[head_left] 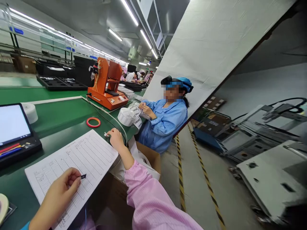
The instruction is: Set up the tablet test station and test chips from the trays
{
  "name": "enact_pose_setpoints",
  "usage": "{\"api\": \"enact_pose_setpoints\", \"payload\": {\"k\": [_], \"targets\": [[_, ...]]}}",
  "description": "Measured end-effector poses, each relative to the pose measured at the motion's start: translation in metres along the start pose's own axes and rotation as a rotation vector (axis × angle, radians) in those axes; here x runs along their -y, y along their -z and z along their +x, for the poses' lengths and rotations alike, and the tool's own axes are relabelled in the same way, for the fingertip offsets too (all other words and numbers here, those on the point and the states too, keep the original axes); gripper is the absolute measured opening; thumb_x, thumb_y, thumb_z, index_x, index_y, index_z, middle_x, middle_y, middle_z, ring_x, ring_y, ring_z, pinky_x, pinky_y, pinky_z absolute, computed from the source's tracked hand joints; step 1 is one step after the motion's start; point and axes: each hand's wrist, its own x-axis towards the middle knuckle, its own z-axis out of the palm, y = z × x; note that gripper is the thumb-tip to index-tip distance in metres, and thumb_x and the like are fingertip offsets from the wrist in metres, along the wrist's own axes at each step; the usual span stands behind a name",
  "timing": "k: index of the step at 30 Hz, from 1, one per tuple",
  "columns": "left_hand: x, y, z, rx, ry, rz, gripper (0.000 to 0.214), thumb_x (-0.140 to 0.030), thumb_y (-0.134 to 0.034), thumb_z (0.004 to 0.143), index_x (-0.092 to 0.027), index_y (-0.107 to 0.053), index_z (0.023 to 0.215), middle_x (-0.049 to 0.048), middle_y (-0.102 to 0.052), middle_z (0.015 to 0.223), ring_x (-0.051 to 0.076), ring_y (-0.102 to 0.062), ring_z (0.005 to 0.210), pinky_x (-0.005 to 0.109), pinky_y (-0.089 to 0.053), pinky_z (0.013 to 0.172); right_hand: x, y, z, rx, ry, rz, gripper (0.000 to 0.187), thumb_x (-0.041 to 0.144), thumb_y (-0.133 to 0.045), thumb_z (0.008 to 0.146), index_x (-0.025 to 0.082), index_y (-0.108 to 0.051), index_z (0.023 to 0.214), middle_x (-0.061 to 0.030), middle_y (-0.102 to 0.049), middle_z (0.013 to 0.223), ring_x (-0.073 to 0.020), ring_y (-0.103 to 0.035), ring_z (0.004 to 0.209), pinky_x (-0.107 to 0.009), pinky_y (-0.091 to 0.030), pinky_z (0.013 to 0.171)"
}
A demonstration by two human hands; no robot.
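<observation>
Fingers of left hand pinching small black part over printed log sheet; right hand pinching thin cable end.

Left hand at lower left, thumb and fingertips pinched together, wrist dropping toward the frame's lower edge at a blue cuff. Right hand reaching forward, fingers curled; right forearm bare, emerging from a gathered pink sleeve and angled up-left across the view.
</observation>
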Motion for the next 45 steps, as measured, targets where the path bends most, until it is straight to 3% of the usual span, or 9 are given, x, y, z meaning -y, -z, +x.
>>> {"api": "enact_pose_setpoints", "payload": {"k": [5, 9, 19, 25, 29, 32, 36, 42, 45], "targets": [[-0.003, -0.001, 0.002, -0.023, -0.018, 0.019, 0.025, -0.047, -0.054, 0.084, -0.022, -0.059, 0.088, 0.0011, -0.063, 0.077, 0.021, -0.06, 0.074, 0.03, -0.045, 0.067, 0.002, -0.003, 0.005, -0.039, -0.072, 0.02, 0.018, 0.021, -0.052, 0.091, 0.021, -0.066, 0.102, -0.0078, -0.058, 0.108, -0.0194, -0.054, 0.105, -0.03, -0.039, 0.088], [-0.006, -0.003, 0.001, -0.046, -0.047, 0.005, 0.023, -0.043, -0.053, 0.085, -0.021, -0.059, 0.086, 0.0011, -0.063, 0.075, 0.02, -0.06, 0.072, 0.03, -0.046, 0.065, 0.007, -0.009, 0.006, -0.046, -0.121, 0.001, 0.025, 0.038, -0.058, 0.089, 0.018, -0.069, 0.099, -0.0121, -0.061, 0.104, -0.0251, -0.055, 0.104, -0.035, -0.041, 0.086], [-0.005, -0.003, 0.003, -0.065, -0.083, -0.002, 0.019, -0.038, -0.055, 0.082, -0.02, -0.06, 0.084, 0.0019, -0.064, 0.073, 0.021, -0.06, 0.072, 0.032, -0.046, 0.066, 0.014, -0.015, 0.016, -0.046, -0.243, 0.105, 0.011, 0.025, -0.063, 0.083, 0.02, -0.068, 0.09, -0.0088, -0.066, 0.101, -0.0205, -0.059, 0.098, -0.03, -0.042, 0.08], [-0.005, -0.002, 0.004, -0.046, -0.075, -0.004, 0.022, -0.041, -0.053, 0.082, -0.019, -0.059, 0.086, 0.0026, -0.064, 0.074, 0.021, -0.06, 0.07, 0.031, -0.046, 0.065, 0.003, -0.013, 0.038, 0.066, -0.292, 0.277, 0.013, 0.013, -0.074, 0.061, 0.016, -0.063, 0.068, -0.0012, -0.065, 0.07, -0.0136, -0.058, 0.065, -0.022, -0.038, 0.059], [-0.007, -0.002, 0.005, -0.063, -0.065, -0.026, 0.026, -0.044, -0.057, 0.079, -0.019, -0.061, 0.084, 0.0033, -0.064, 0.073, 0.02, -0.06, 0.067, 0.03, -0.046, 0.062, 0.006, -0.003, 0.035, 0.011, -0.265, 0.396, 0.02, 0.005, -0.072, 0.056, 0.017, -0.059, 0.067, 0.0024, -0.061, 0.067, -0.0114, -0.054, 0.062, -0.022, -0.036, 0.057], [-0.006, -0.002, 0.004, -0.084, -0.083, -0.048, 0.031, -0.044, -0.057, 0.078, -0.019, -0.064, 0.094, 0.0019, -0.063, 0.069, 0.02, -0.06, 0.065, 0.031, -0.047, 0.063, 0.023, 0.002, 0.019, -0.096, -0.262, 0.498, 0.015, 0.007, -0.066, 0.066, 0.017, -0.06, 0.075, 0.0009, -0.062, 0.072, -0.0126, -0.055, 0.067, -0.024, -0.039, 0.063], [-0.004, -0.001, 0.004, -0.105, -0.078, -0.055, 0.045, -0.044, -0.056, 0.078, -0.019, -0.064, 0.115, 0.0006, -0.063, 0.068, 0.019, -0.06, 0.062, 0.03, -0.047, 0.061, 0.07, -0.004, -0.011, -0.19, -0.227, 0.686, 0.02, 0.015, -0.06, 0.077, 0.019, -0.062, 0.097, -0.0015, -0.066, 0.086, -0.0122, -0.059, 0.074, -0.025, -0.046, 0.069], [-0.002, 0.002, 0.005, -0.123, -0.065, -0.041, 0.038, -0.045, -0.055, 0.077, -0.018, -0.071, 0.099, 0.0034, -0.068, 0.073, 0.021, -0.06, 0.064, 0.03, -0.045, 0.057, 0.131, -0.036, -0.052, 0.06, -0.261, 1.478, 0.031, 0.032, -0.072, 0.064, 0.016, -0.059, 0.087, 0.0034, -0.061, 0.065, -0.0103, -0.057, 0.051, -0.022, -0.044, 0.048], [0.005, 0.001, 0.008, -0.108, -0.033, -0.066, 0.043, -0.048, -0.054, 0.077, -0.017, -0.068, 0.104, 0.0022, -0.066, 0.07, 0.02, -0.059, 0.061, 0.03, -0.043, 0.056, 0.136, -0.04, -0.059, 0.078, -0.29, 1.571, 0.038, 0.038, -0.074, 0.061, 0.017, -0.052, 0.085, 0.0028, -0.064, 0.063, -0.0099, -0.058, 0.048, -0.021, -0.044, 0.045]]}}
